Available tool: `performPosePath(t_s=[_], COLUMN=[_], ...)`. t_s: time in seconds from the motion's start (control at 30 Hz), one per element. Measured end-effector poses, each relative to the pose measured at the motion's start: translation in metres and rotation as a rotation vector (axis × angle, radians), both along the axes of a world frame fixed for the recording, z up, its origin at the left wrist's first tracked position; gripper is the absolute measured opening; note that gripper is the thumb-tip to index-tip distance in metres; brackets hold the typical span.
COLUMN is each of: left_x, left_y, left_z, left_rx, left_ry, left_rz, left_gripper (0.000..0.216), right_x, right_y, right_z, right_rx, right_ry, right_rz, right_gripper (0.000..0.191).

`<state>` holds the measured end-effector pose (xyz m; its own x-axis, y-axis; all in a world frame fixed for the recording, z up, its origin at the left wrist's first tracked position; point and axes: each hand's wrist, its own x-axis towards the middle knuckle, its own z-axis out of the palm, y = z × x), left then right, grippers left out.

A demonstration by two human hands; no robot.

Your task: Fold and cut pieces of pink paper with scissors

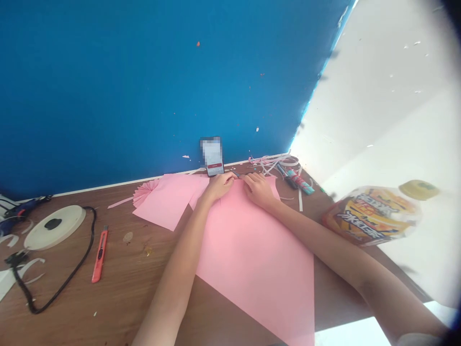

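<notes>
A large pink paper sheet (252, 254) lies on the brown wooden table (122, 288), stretching from the near edge to the wall. My left hand (220, 186) and my right hand (257, 188) rest side by side on its far edge, fingers curled and pinching the paper's edge. A second pink sheet (169, 199) lies just left of my left hand, with a pleated pink paper fan (144, 191) at its left corner. A phone (212, 156) leans against the blue wall right behind my hands.
An orange utility knife (100, 254) lies at left, near a white round disc (54, 226) with a black cable (65, 283). Paper strips (272, 161) and pens (298, 181) sit at the back right. A plastic bottle with a yellow cap (378, 211) stands at right.
</notes>
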<state>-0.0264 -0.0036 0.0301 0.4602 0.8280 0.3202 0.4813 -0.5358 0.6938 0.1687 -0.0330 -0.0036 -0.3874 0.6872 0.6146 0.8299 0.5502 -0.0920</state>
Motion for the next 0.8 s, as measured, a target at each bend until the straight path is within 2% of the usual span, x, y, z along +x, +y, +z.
performPosePath(t_s=[0.3, 0.5, 0.63, 0.7, 0.8], left_x=[0.001, -0.004, -0.014, -0.02, -0.027], left_y=[-0.001, -0.001, 0.001, 0.004, 0.008], left_z=[-0.005, -0.001, 0.001, 0.001, -0.001], left_rx=[-0.009, -0.138, -0.136, -0.245, -0.413], left_ry=[0.042, -0.214, -0.424, -0.552, -0.743], left_rz=[0.015, -0.014, 0.06, 0.084, 0.103], left_gripper=[0.024, 0.031, 0.04, 0.051, 0.066], right_x=[0.0, 0.004, 0.006, 0.008, 0.009], right_y=[0.0, -0.002, -0.002, -0.001, 0.003], right_z=[0.0, 0.015, 0.027, 0.032, 0.04], right_rx=[0.024, 0.011, 0.002, -0.005, -0.052], right_ry=[-0.042, -0.028, 0.154, 0.302, 0.613], right_rz=[0.077, 0.097, 0.133, 0.127, 0.029], right_gripper=[0.027, 0.026, 0.028, 0.027, 0.024])
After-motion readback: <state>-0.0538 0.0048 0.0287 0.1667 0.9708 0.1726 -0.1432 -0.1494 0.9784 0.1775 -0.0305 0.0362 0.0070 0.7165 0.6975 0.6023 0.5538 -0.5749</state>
